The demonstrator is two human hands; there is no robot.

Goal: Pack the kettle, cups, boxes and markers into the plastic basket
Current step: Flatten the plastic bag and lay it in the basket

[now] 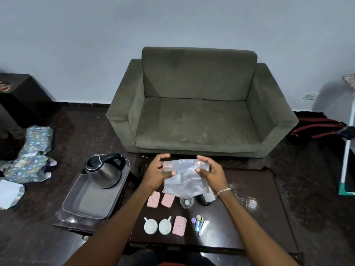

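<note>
My left hand (158, 172) and my right hand (210, 171) hold a clear plastic bag (184, 178) by its two sides above the dark table (255, 223). A steel kettle (104, 170) with a black handle stands in the grey plastic basket (90, 202) on the left. On the table lie two pink boxes (161, 201) side by side, a third pink box (179, 225), two white cups (158, 225) and several markers (200, 224). A small glass (186, 202) and a dark object (205, 201) sit just under the bag.
A green sofa (196, 120) stands beyond the table. Crumpled patterned wrapping paper (28, 162) lies on the floor at left. A clear glass object (250, 203) rests on the table at right. A red-and-black bag (318, 129) lies on the floor at right.
</note>
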